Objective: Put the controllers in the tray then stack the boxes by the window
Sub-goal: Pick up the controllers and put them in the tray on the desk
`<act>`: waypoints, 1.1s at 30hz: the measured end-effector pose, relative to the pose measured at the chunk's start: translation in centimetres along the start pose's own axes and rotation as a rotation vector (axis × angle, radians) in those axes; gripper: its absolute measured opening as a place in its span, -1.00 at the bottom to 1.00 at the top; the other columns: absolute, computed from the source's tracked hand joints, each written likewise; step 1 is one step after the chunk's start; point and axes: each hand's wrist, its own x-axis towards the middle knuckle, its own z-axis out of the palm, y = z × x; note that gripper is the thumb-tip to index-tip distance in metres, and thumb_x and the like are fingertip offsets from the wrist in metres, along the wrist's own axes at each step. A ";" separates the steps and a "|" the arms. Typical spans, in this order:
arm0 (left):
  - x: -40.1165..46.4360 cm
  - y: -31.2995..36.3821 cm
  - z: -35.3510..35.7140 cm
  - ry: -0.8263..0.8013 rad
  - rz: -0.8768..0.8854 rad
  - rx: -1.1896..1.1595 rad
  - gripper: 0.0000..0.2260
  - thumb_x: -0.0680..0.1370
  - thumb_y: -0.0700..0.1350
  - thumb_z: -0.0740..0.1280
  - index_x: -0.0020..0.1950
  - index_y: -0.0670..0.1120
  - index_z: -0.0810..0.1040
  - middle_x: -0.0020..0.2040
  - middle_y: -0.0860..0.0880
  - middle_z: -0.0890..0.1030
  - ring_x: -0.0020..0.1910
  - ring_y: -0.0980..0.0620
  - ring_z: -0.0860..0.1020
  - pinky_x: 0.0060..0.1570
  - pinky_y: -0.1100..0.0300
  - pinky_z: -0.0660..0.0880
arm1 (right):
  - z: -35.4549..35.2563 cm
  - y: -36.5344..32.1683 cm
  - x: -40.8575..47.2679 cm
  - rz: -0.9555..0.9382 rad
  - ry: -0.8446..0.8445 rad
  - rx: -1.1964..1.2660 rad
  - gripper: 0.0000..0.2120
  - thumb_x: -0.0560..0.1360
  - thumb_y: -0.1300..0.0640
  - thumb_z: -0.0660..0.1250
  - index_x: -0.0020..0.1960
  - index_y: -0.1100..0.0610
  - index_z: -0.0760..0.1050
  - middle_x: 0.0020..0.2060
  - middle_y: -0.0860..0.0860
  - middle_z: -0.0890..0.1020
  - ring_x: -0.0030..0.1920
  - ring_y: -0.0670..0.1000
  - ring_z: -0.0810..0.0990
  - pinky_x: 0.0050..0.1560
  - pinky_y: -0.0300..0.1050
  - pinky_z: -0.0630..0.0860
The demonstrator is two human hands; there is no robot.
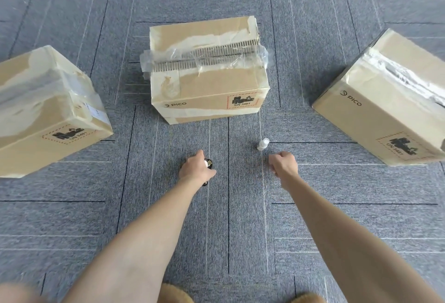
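Note:
Three taped cardboard boxes stand on the grey carpet: one at the left (48, 115), one in the middle (207, 71), one at the right (390, 100). My left hand (196, 170) is closed around a small dark object (208, 162), mostly hidden under the fingers, just above the floor in front of the middle box. My right hand (284, 165) is a closed fist with nothing visible in it. A small white bottle-like object (263, 144) lies on the carpet just beyond my right hand, apart from it. No tray or window is in view.
Grey carpet tiles (228, 230) cover the whole floor. Gaps of bare carpet separate the three boxes. Two brown slipper toes (173, 294) show at the bottom edge.

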 end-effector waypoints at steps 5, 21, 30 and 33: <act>0.1 -0.2 0.4 0.010 0.011 -0.049 -0.60 0.47 0.02 0.50 0.17 -0.06 0.41 0.07 -0.05 0.60 -0.07 -0.06 0.64 -0.23 0.11 0.58 | 0.1 -1.2 0.5 -0.180 -0.021 -0.370 -0.66 0.42 -0.01 0.50 -0.14 0.10 0.36 -0.32 -0.02 0.49 -0.38 -0.07 0.43 -0.35 -0.19 0.39; -3.8 -0.5 -3.3 -0.097 0.083 -0.250 -0.63 0.43 -0.13 0.54 0.19 0.02 0.56 0.11 -0.05 0.61 -0.15 0.03 0.60 -0.41 0.28 0.52 | 1.9 -5.9 -5.4 -0.378 -0.106 -0.646 -0.66 0.58 -0.11 0.27 -0.02 0.19 0.49 -0.30 0.07 0.58 -0.43 -0.01 0.45 -0.45 -0.14 0.46; -20.7 -0.3 -16.9 -0.079 -0.081 -0.455 -0.48 0.52 0.01 0.46 0.43 -0.07 0.41 0.08 -0.08 0.61 -0.22 -0.01 0.68 -0.35 0.13 0.67 | -2.2 -16.3 -26.1 -0.432 -0.384 -0.696 -0.69 0.64 0.00 0.20 -0.20 0.16 0.43 -0.36 0.03 0.54 -0.49 -0.07 0.40 -0.42 -0.26 0.47; -27.8 -1.2 -23.5 -0.041 -0.098 -0.550 -0.49 0.52 -0.05 0.48 0.43 -0.06 0.43 0.17 -0.14 0.60 -0.20 -0.07 0.69 -0.36 0.05 0.68 | -3.9 -20.7 -34.1 -0.436 -0.418 -0.742 -0.71 0.62 -0.02 0.23 -0.15 0.15 0.46 -0.29 0.07 0.60 -0.41 -0.02 0.47 -0.28 -0.13 0.60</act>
